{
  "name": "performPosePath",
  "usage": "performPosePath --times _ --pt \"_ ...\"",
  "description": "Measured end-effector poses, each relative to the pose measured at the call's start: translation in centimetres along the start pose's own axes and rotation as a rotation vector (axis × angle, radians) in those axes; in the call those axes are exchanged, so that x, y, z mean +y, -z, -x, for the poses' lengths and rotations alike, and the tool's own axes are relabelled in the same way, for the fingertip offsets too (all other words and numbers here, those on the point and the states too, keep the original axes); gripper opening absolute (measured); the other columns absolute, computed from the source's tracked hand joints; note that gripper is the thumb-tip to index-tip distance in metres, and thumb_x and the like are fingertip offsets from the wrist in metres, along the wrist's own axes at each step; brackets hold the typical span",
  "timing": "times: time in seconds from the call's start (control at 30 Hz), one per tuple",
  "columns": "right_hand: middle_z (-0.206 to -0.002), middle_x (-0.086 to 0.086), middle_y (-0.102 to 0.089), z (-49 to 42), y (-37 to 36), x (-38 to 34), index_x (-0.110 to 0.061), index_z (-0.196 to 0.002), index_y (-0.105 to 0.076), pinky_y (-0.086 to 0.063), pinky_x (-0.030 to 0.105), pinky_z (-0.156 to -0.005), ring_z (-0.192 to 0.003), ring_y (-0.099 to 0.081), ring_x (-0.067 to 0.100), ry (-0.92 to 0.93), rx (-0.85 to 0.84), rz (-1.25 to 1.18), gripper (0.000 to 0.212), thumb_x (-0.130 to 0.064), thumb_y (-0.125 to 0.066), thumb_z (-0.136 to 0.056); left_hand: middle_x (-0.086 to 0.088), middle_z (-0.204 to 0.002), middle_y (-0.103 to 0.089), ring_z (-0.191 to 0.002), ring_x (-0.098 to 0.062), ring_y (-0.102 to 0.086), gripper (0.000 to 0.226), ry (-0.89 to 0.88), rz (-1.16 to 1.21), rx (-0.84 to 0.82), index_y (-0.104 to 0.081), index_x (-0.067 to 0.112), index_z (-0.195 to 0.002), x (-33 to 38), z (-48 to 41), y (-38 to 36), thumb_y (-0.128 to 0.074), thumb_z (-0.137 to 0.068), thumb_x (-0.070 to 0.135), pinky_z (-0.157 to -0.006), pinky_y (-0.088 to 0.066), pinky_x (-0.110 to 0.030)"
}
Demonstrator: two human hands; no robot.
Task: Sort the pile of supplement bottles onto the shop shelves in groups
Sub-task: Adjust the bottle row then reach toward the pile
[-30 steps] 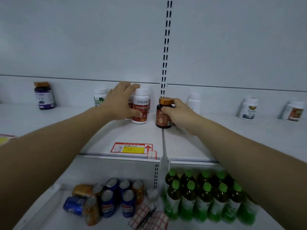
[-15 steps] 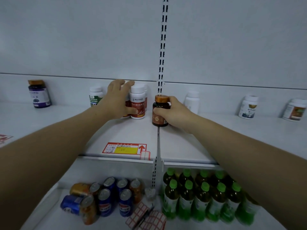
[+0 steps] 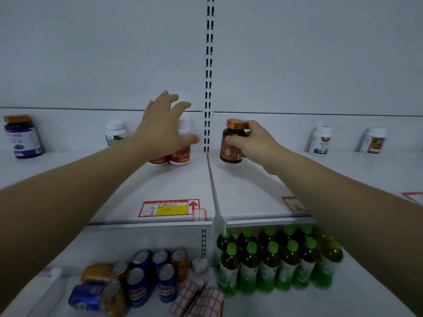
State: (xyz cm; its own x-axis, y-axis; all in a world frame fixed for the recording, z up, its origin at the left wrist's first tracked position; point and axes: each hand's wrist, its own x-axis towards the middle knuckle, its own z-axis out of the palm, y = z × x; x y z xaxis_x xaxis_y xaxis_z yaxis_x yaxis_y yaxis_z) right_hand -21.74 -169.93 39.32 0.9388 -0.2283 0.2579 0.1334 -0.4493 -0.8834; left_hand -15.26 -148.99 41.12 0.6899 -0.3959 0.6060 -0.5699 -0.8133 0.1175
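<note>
My right hand (image 3: 254, 141) grips a brown bottle with a copper cap (image 3: 231, 143), held tilted just above the white shelf (image 3: 240, 191), right of the slotted upright. My left hand (image 3: 164, 129) hovers with fingers spread over two white bottles with red labels (image 3: 180, 154) at the back of the shelf, and holds nothing. A white bottle with a green label (image 3: 115, 133) stands left of them. A purple bottle (image 3: 21, 137) stands at the far left. Two white bottles (image 3: 321, 140) (image 3: 374, 140) stand at the far right.
A red and yellow price tag (image 3: 169, 208) lies on the shelf's front edge. The lower shelf holds several blue and orange cans (image 3: 142, 280), sheets of red label stickers (image 3: 199, 300) and several green-capped drink bottles (image 3: 274, 261). A plastic divider (image 3: 215, 200) splits the upper shelf.
My left hand has let go of the white red-labelled bottle and lifted with fingers spread. My right hand has moved the brown bottle right, across the divider, and tilted it.
</note>
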Motion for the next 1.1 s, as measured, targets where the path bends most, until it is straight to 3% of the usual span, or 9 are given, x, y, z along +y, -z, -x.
performPosePath --times 0.13,0.3,0.47,0.6,0.8,0.93,1.03,1.1 --pt "-0.113 -0.002 -0.051 1.1 3.7 1.1 -0.027 -0.118 -0.043 -0.050 0.036 -0.089 -0.104 -0.053 0.020 -0.041 0.117 -0.027 0.037 -0.026 -0.064 -0.088 -0.007 -0.151 -0.027 -0.142 -0.022 -0.017 0.079 -0.118 0.175 -0.010 -0.036 0.020 -0.144 5.0 -0.1 -0.7 -0.072 -0.078 0.044 -0.114 -0.014 -0.033" --pt "-0.114 -0.001 -0.054 3.7 10.2 3.4 -0.029 -0.117 -0.045 -0.049 0.043 -0.096 -0.105 -0.055 0.021 -0.075 0.215 -0.055 0.033 -0.027 -0.062 -0.088 -0.001 -0.142 -0.041 -0.119 -0.016 -0.045 0.078 0.004 0.571 -0.311 -0.032 0.025 -0.144 15.2 -0.3 -3.7 -0.072 -0.079 0.040 -0.090 -0.038 -0.027" --pt "-0.116 0.000 -0.058 7.4 19.9 6.5 -0.025 -0.125 -0.049 -0.051 0.041 -0.093 -0.103 -0.059 0.019 -0.090 0.287 -0.036 0.040 -0.026 -0.062 -0.087 -0.002 -0.137 -0.046 -0.111 -0.019 -0.052 0.077 0.018 0.778 -0.500 -0.029 0.025 -0.145 27.0 -0.8 -7.1 -0.070 -0.081 0.039 -0.088 -0.044 -0.030" --pt "-0.110 -0.001 -0.060 11.0 28.6 9.6 -0.024 -0.120 -0.051 -0.052 0.040 -0.090 -0.102 -0.061 0.019 -0.092 0.341 -0.036 0.037 -0.025 -0.063 -0.086 0.001 -0.127 -0.053 -0.106 -0.016 -0.056 0.075 -0.028 0.849 -0.553 -0.031 0.025 -0.143 36.8 -1.1 -9.3 -0.071 -0.081 0.037 -0.088 -0.045 -0.029" --pt "-0.111 0.000 -0.064 15.2 39.1 13.3 -0.025 -0.119 -0.055 -0.054 0.038 -0.088 -0.097 -0.065 0.017 -0.112 0.394 -0.010 0.036 -0.030 -0.065 -0.084 0.008 -0.098 -0.062 -0.081 -0.009 -0.062 0.053 -0.129 0.949 -0.617 -0.044 0.026 -0.123 49.2 -1.0 -11.7 -0.074 -0.079 0.024 -0.065 -0.053 -0.022" --pt "-0.100 -0.002 -0.063 16.3 43.9 15.4 -0.030 -0.105 -0.052 -0.055 0.036 -0.083 -0.091 -0.066 0.015 -0.132 0.461 -0.035 0.023 -0.026 -0.065 -0.086 0.005 -0.099 -0.065 -0.087 -0.009 -0.062 0.049 -0.210 0.915 -0.617 -0.052 0.022 -0.119 55.0 -2.0 -13.7 -0.075 -0.076 0.029 -0.076 -0.049 -0.025" --pt "-0.102 -0.001 -0.063 16.1 47.1 17.3 -0.027 -0.114 -0.052 -0.055 0.036 -0.084 -0.091 -0.065 0.015 -0.157 0.519 -0.018 0.031 -0.028 -0.065 -0.086 0.007 -0.092 -0.064 -0.083 -0.009 -0.061 0.055 -0.243 0.887 -0.653 -0.050 0.020 -0.124 58.4 -3.8 -15.5 -0.075 -0.076 0.030 -0.069 -0.045 -0.023" --pt "-0.104 0.001 -0.064 15.5 49.3 18.7 -0.025 -0.119 -0.052 -0.054 0.039 -0.088 -0.093 -0.065 0.016 -0.181 0.555 -0.006 0.036 -0.029 -0.065 -0.085 0.006 -0.095 -0.065 -0.086 -0.011 -0.063 0.063 -0.265 0.862 -0.690 -0.046 0.019 -0.130 60.5 -5.4 -17.1 -0.075 -0.076 0.032 -0.073 -0.047 -0.026"
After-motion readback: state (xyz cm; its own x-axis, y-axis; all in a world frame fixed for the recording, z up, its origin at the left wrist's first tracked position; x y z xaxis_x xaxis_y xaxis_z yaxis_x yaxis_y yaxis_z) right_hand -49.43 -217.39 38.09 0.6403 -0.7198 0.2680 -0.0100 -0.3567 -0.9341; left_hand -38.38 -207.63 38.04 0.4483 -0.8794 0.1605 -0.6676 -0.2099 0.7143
